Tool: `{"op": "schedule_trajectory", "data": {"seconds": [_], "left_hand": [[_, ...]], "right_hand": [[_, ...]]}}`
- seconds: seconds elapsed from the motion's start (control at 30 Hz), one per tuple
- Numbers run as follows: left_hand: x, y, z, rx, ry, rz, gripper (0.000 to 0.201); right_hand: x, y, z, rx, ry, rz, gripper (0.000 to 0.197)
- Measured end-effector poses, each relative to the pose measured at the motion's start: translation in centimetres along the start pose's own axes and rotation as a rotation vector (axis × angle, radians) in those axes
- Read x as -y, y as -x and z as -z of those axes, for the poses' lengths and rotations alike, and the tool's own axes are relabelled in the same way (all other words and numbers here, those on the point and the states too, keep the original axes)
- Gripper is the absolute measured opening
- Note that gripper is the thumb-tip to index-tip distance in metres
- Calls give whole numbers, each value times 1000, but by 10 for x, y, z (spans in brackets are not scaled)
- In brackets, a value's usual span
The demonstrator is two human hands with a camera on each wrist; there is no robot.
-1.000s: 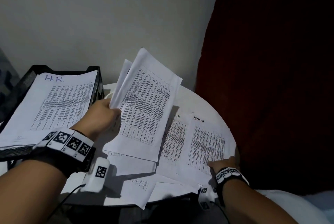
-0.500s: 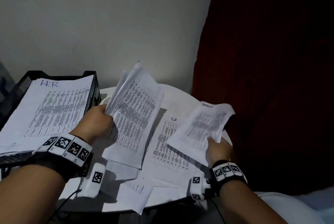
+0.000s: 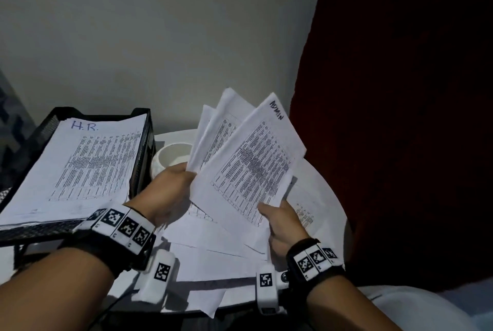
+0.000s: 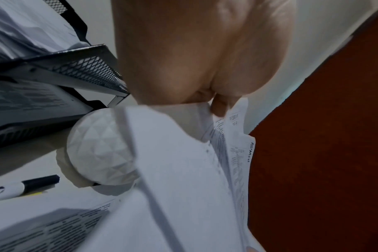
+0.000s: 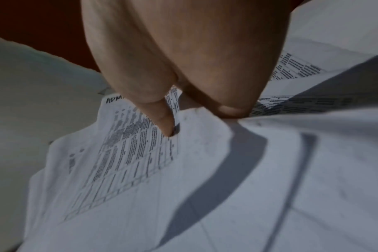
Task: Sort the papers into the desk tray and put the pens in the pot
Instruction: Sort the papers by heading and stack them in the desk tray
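Note:
My left hand [image 3: 170,183] grips a fanned bundle of printed sheets [image 3: 213,141] raised above the round white table [image 3: 330,197]. My right hand [image 3: 277,216] pinches the lower corner of a sheet marked ADMIN [image 3: 253,167], laid against the front of that bundle. The thumb [image 5: 162,119] presses on the printed face in the right wrist view. The black mesh desk tray [image 3: 141,159] at the left holds a stack topped by a sheet marked H.R. [image 3: 80,165]. The white faceted pot [image 3: 170,157] stands between tray and bundle. A black-capped marker [image 4: 22,187] lies on the table.
More loose sheets [image 3: 221,258] cover the table under both hands, some hanging over the front edge. A dark red curtain [image 3: 400,117] hangs close on the right. A pale wall [image 3: 160,37] is behind the table. The tray has a lower tier with papers [image 4: 28,98].
My right hand lifted the ADMIN sheet off the table and carried it left and up onto the bundle in my left hand. The bundle has shifted to the right.

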State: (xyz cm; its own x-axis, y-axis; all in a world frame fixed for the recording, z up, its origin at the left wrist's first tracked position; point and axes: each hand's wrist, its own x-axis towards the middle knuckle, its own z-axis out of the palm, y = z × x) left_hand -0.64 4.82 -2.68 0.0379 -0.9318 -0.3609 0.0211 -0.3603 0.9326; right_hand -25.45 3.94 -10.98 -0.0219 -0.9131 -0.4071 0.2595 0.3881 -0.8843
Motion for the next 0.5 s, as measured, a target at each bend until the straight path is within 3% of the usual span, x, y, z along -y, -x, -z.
{"op": "schedule_trajectory", "data": {"seconds": [0.13,0.2,0.27,0.33,0.4,0.5], "left_hand": [[1,-2,-6,41,93,11,30],[2,-4,-1,45,-128,-49,23],[3,-7,6,-64,-353,-87,12],[3,-7,9,-124,-352,-87,11],[-2,-8,16,-164,-316,-106,11],[-10,-12,32,-230,-338,-120,15]], "right_hand": [[-7,-3,-3,17,233,97,53],[-6,0,-5,38,340,132,48],[-8,-5,-3,56,319,111,41],[-16,-17,7,-44,272,45,42],[-24,-29,26,-253,283,-54,71],[-39,-46,62,-454,613,-175,111]]}}
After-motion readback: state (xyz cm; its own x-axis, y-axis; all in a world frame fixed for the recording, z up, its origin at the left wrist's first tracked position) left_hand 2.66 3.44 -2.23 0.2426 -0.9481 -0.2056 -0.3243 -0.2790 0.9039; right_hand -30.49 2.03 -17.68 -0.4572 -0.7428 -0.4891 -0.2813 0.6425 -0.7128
